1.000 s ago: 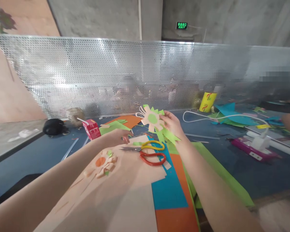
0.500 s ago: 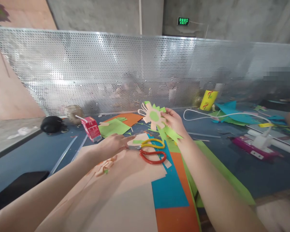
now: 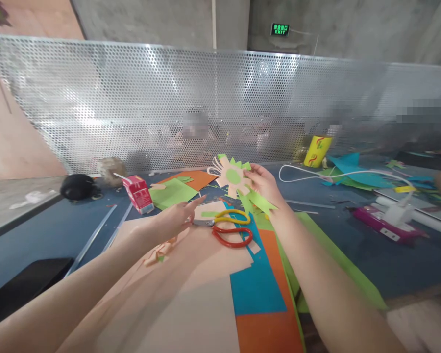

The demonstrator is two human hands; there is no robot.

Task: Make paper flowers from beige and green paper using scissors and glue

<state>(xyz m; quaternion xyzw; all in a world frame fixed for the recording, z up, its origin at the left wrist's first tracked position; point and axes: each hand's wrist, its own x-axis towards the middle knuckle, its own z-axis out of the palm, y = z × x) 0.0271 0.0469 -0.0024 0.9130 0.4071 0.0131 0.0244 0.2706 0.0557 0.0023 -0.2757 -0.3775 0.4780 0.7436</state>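
Observation:
My right hand (image 3: 262, 182) pinches the edge of a paper flower (image 3: 226, 184), holding it up above the table. The flower has pale peach petals, a round green centre, looped strips on its left and a green paper piece hanging below. My left hand (image 3: 174, 218) is held over the peach sheets, its index finger stretched out and the other fingers partly hidden. Right beside its fingertips lie scissors (image 3: 233, 229) with one yellow and one red handle; whether the hand touches their blades I cannot tell. Under the left wrist are curled peach paper scraps (image 3: 159, 252).
Peach sheets (image 3: 169, 304) overlap blue (image 3: 259, 294), orange and green paper. A pink drink carton (image 3: 137, 194) with a straw stands at left, near a black round object (image 3: 79, 187). A purple power strip (image 3: 385, 225) and white cable lie right. Behind stands a perforated metal screen (image 3: 132, 98).
My left hand has lifted slightly, and its index finger now points more upward. The right hand and flower stay almost in place.

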